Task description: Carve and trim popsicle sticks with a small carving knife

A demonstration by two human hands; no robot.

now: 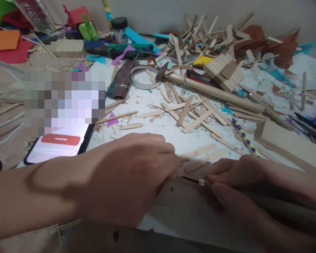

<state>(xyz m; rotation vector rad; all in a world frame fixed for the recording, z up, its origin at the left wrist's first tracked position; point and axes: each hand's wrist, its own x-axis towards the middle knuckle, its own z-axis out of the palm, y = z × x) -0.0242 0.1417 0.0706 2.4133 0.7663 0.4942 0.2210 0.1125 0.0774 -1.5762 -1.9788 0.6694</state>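
Observation:
My left hand [129,175] is closed, its fingertips pressing a wooden craft stick [177,176] against the white work surface. A small narrow outline is marked on that stick. In my right hand [237,182] is a carving tool [191,179] with a thin dark tip, a silver collar and a long handle. Its tip meets the stick beside the outline, close to my left fingertips. Just beyond lie two more craft sticks, one [200,151] partly behind my left hand and another [206,160] nearer my right, both with small marks.
A lit phone [60,147] lies left, beyond my left forearm. Loose craft sticks [189,112] spread ahead, with a hammer [213,89], a tape roll [144,84] and a red-and-black cutter [200,78]. Wood blocks [292,144] sit right. A larger stick pile [200,35] stands against the wall.

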